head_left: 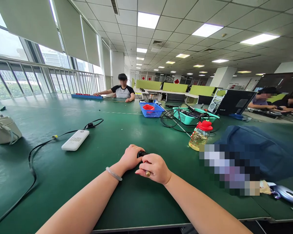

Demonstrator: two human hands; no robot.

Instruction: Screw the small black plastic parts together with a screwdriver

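Observation:
On the green table (112, 198), my left hand (131, 158) is closed around a small black object (142, 154) with a ridged-looking top; most of it is hidden by the fingers. A grey bangle (114, 174) circles the left wrist. Right beside it, my right hand (156, 167) is closed on a thin tool with a rounded, brass-coloured end (147, 173) pointing back at me. The tool's far end is hidden behind the fingers, so I cannot tell whether it touches the black object.
Left lie a white power bank (75, 140), a black cable (31, 162) and a pale bag (4, 128). A red-lidded bottle (199, 138), navy bag (261, 152), blue basket (151, 112) and green basket (185, 119) stand right. A person (122, 91) sits opposite.

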